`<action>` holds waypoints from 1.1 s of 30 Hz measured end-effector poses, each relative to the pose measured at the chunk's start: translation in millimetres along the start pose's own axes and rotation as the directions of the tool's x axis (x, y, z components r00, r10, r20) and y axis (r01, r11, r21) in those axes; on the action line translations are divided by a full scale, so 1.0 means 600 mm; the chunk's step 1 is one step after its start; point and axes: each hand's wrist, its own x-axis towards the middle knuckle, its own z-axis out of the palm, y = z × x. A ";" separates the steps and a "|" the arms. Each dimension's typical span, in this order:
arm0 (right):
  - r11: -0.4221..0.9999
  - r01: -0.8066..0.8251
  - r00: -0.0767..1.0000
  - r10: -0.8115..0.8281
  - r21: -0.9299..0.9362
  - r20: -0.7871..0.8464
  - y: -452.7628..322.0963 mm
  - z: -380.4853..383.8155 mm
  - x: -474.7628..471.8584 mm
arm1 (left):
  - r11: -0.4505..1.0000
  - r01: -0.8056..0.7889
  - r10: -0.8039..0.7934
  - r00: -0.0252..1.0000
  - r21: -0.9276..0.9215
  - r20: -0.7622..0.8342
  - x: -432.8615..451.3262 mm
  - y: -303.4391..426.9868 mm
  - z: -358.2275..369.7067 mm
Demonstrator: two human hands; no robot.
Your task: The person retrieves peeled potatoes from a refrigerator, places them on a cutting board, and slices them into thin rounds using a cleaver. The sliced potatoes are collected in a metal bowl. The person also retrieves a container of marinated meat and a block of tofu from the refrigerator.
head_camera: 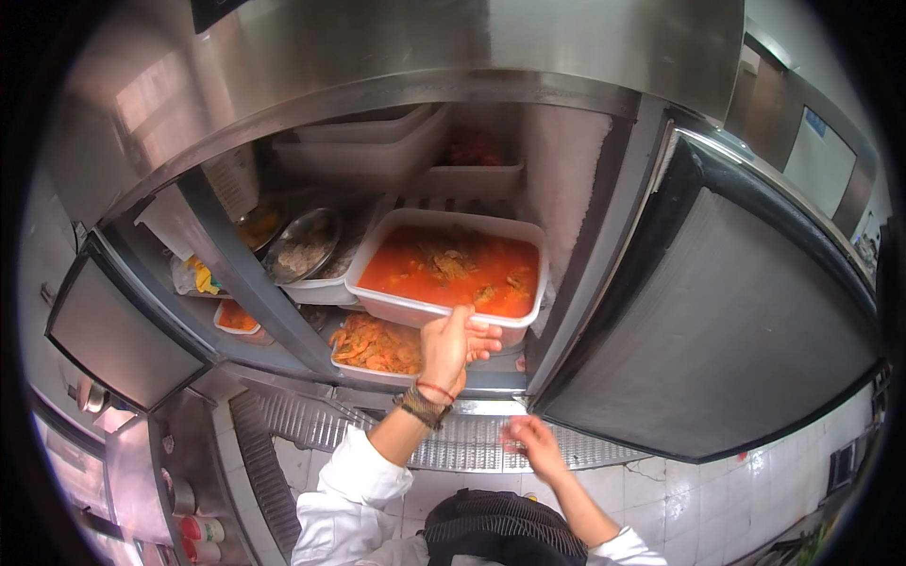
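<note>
My left hand (453,347) is at the front wall of a white plastic tub (417,309), thumb up by its rim and fingers spread. Whether it touches the tub is hard to tell. Orange-red liquid (396,255) with several brown chunks fills much of the tub, which sits on a rack shelf inside an open steel refrigerator. My right hand (534,442) hangs lower and apart from the tub, fingers loosely bent, holding nothing. Below the tub, a white tray (396,376) holds a heap of cooked orange shrimp (375,345), partly hidden by my left forearm.
Beside the tub stands a metal bowl (304,247) of pale food. More white bins (354,159) sit at the back, with frost on the inner wall (566,170). Opened doors flank the space, a large one (736,318) right and a smaller (127,318) left. Metal grating (474,446) crosses the tiled floor.
</note>
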 end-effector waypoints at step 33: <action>0.899 0.019 0.992 -0.072 0.437 0.105 0.056 -0.024 -0.176 | 0.953 0.227 -0.143 0.920 -0.199 0.363 -0.241 -0.229 -0.282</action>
